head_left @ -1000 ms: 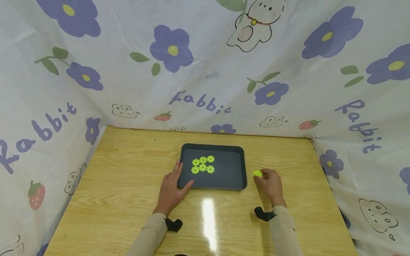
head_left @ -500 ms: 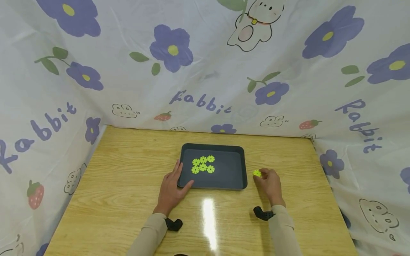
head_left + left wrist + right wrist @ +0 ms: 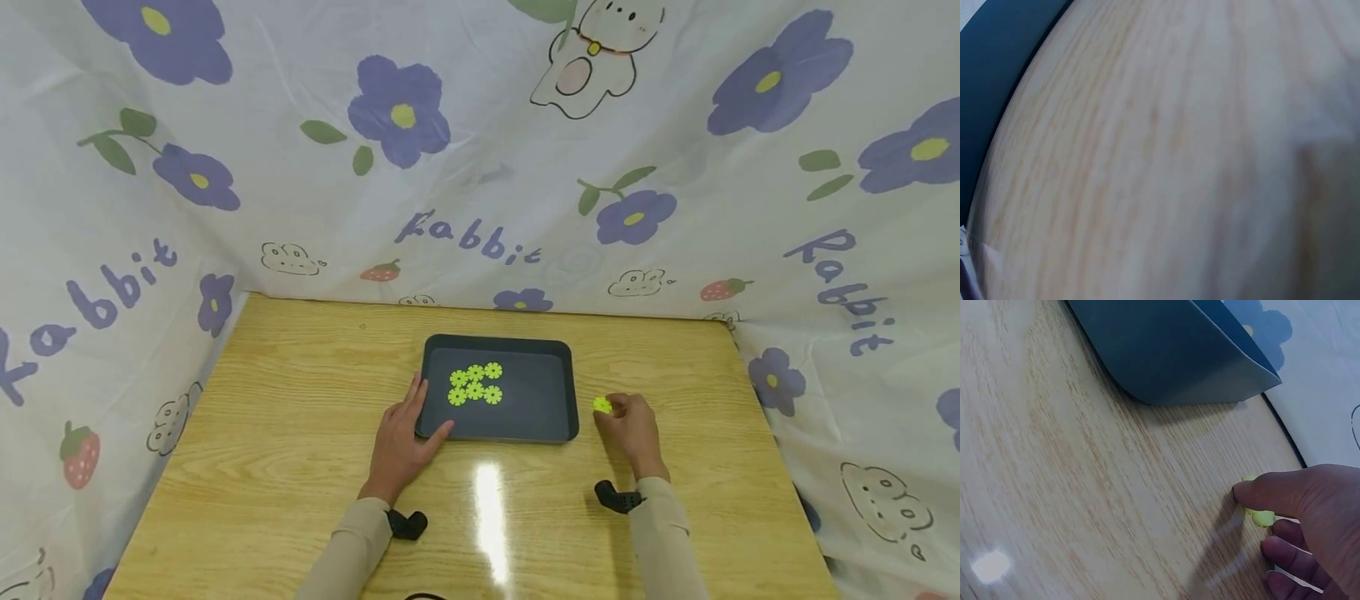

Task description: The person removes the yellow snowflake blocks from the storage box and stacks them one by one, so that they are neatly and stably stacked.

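A dark rectangular tray (image 3: 532, 400) lies on the table in the head view. Several yellow-green notched plastic discs, like snowflake building discs (image 3: 475, 390), sit linked or touching in two rows in its left half. My left hand (image 3: 399, 446) rests against the tray's left side with fingers extended, the thumb at the front left corner. Right of the tray, my right hand (image 3: 633, 429) pinches another yellow-green disc (image 3: 602, 405) between thumb and fingers. In the right wrist view the thumb hides much of that disc (image 3: 1264, 518). The left wrist view shows the tray's wall (image 3: 997, 75) but no fingers.
The wooden table (image 3: 300, 400) reaches back to a printed cloth (image 3: 480, 167) that hangs behind it and on both sides. A black wrist device (image 3: 407, 526) is strapped to the left wrist, and a similar device (image 3: 617, 497) to the right.
Almost nothing differs. The disc in my right hand has tilted slightly to show more of its face; the left hand and tray have stayed in place.
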The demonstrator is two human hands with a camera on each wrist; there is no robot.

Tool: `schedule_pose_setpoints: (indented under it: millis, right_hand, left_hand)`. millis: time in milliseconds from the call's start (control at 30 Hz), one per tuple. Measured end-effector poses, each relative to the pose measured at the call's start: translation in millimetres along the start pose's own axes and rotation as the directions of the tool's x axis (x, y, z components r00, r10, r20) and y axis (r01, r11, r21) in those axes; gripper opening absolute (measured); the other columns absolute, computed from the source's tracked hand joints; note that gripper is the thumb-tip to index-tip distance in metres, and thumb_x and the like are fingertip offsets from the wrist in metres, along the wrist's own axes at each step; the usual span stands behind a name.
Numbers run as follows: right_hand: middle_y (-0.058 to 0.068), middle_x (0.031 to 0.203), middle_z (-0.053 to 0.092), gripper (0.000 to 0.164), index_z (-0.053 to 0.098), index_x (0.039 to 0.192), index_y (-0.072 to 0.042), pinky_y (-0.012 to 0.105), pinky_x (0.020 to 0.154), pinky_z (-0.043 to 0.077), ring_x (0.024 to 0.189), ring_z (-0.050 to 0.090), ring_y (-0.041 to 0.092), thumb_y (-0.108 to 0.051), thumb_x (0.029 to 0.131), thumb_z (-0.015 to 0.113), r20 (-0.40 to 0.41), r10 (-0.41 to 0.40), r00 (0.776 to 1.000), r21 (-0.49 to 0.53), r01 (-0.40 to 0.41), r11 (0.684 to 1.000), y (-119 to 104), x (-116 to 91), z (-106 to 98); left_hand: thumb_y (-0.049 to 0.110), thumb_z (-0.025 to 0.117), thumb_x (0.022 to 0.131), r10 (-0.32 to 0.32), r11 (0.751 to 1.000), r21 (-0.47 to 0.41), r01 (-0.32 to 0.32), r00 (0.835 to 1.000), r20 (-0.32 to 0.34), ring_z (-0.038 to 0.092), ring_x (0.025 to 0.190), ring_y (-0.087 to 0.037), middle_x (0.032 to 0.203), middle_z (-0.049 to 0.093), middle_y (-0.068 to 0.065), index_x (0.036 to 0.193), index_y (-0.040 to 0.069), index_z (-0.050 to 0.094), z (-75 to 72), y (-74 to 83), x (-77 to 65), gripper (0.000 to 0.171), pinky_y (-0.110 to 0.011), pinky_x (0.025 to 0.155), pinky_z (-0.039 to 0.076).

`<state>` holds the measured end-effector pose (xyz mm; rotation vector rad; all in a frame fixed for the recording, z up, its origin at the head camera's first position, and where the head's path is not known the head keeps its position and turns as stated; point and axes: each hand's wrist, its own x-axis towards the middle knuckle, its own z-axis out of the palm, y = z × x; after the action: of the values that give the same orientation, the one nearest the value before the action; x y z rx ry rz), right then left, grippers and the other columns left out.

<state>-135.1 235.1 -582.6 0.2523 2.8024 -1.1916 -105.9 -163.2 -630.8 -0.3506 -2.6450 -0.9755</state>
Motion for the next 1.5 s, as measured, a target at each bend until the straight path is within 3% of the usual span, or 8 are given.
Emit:
schedule_pose_setpoints:
  millis: [267, 400, 600, 767, 900, 1067, 1233, 1500]
  right_hand:
    - [0.034, 0.13, 0.058, 0.054, 0.055, 0.139, 0.016, 0.051, 0.083, 0.059, 0.104, 0.067, 0.041, -0.01, 0.096, 0.073, 0.007, -0.037, 0.999, -0.01, 0.037, 0.999, -6, 1, 0]
    - [0.036, 0.135, 0.051, 0.055, 0.052, 0.142, 0.015, 0.05, 0.078, 0.06, 0.103, 0.067, 0.043, -0.014, 0.099, 0.07, -0.036, -0.081, 0.996, -0.023, 0.08, 0.997, -15, 5, -2]
    - [0.031, 0.129, 0.053, 0.051, 0.056, 0.142, 0.01, 0.05, 0.073, 0.059, 0.096, 0.067, 0.038, -0.017, 0.101, 0.068, -0.104, -0.165, 0.981, -0.033, 0.163, 0.986, -43, 16, -10]
    - [0.029, 0.128, 0.056, 0.049, 0.058, 0.141, 0.007, 0.051, 0.071, 0.058, 0.093, 0.066, 0.038, -0.016, 0.1, 0.07, -0.108, -0.26, 0.96, -0.044, 0.256, 0.966, -73, 29, -11]
    - [0.027, 0.127, 0.057, 0.047, 0.059, 0.14, 0.006, 0.05, 0.073, 0.057, 0.092, 0.065, 0.035, -0.017, 0.1, 0.07, -0.066, -0.306, 0.95, -0.053, 0.303, 0.952, -95, 37, -1]
    - [0.025, 0.121, 0.06, 0.043, 0.064, 0.135, 0.004, 0.046, 0.07, 0.056, 0.082, 0.064, 0.028, -0.016, 0.099, 0.072, -0.016, -0.362, 0.932, -0.071, 0.36, 0.93, -115, 37, 26]
    - [0.02, 0.116, 0.063, 0.038, 0.069, 0.13, 0.0, 0.04, 0.066, 0.055, 0.074, 0.062, 0.02, -0.014, 0.096, 0.076, 0.081, -0.389, 0.918, -0.1, 0.396, 0.913, -123, 31, 58]
    - [0.014, 0.116, 0.068, 0.032, 0.076, 0.121, -0.004, 0.039, 0.072, 0.058, 0.083, 0.065, 0.019, -0.011, 0.09, 0.082, 0.259, -0.389, 0.884, -0.129, 0.431, 0.893, -123, 23, 91]
  left_hand:
    - [0.046, 0.073, 0.095, 0.003, 1.0, -0.001, -0.003, 1.0, -0.002, 0.051, 0.139, -0.035, 0.169, 0.028, -0.009, 0.161, 0.004, 0.036, -2.7, -3.6, 0.4, 0.086, -0.055, 0.111, 0.04]
    - [0.045, 0.073, 0.095, 0.018, 1.0, -0.001, -0.018, 1.0, -0.021, 0.052, 0.138, -0.036, 0.168, 0.03, -0.011, 0.161, 0.005, 0.037, -5.8, -5.0, 2.4, 0.086, -0.056, 0.11, 0.04]
    - [0.044, 0.075, 0.094, 0.019, 1.0, -0.011, -0.02, 0.999, -0.028, 0.053, 0.137, -0.037, 0.167, 0.032, -0.013, 0.16, 0.005, 0.037, -10.7, -4.7, 4.6, 0.086, -0.057, 0.109, 0.041]
    - [0.045, 0.074, 0.094, 0.016, 1.0, -0.017, -0.017, 1.0, -0.016, 0.052, 0.138, -0.037, 0.168, 0.03, -0.011, 0.161, 0.005, 0.037, -10.4, -5.0, 4.9, 0.086, -0.057, 0.11, 0.041]
    - [0.048, 0.073, 0.095, 0.015, 1.0, -0.007, -0.015, 1.0, -0.009, 0.052, 0.138, -0.036, 0.169, 0.028, -0.009, 0.161, 0.006, 0.036, -7.9, -6.0, 4.0, 0.086, -0.056, 0.11, 0.041]
    - [0.051, 0.07, 0.096, -0.006, 1.0, -0.009, 0.006, 1.0, 0.011, 0.049, 0.141, -0.034, 0.17, 0.026, -0.006, 0.162, 0.007, 0.035, -5.5, -4.5, 2.2, 0.087, -0.055, 0.112, 0.04]
    - [0.051, 0.07, 0.096, -0.023, 0.999, -0.022, 0.024, 1.0, 0.015, 0.047, 0.143, -0.034, 0.169, 0.028, -0.008, 0.162, 0.006, 0.035, -5.0, -0.3, -0.2, 0.087, -0.056, 0.113, 0.039]
    - [0.049, 0.07, 0.096, -0.038, 0.999, -0.029, 0.039, 0.999, 0.03, 0.047, 0.143, -0.032, 0.17, 0.025, -0.004, 0.162, 0.008, 0.035, -4.7, 2.6, -2.2, 0.085, -0.054, 0.114, 0.038]
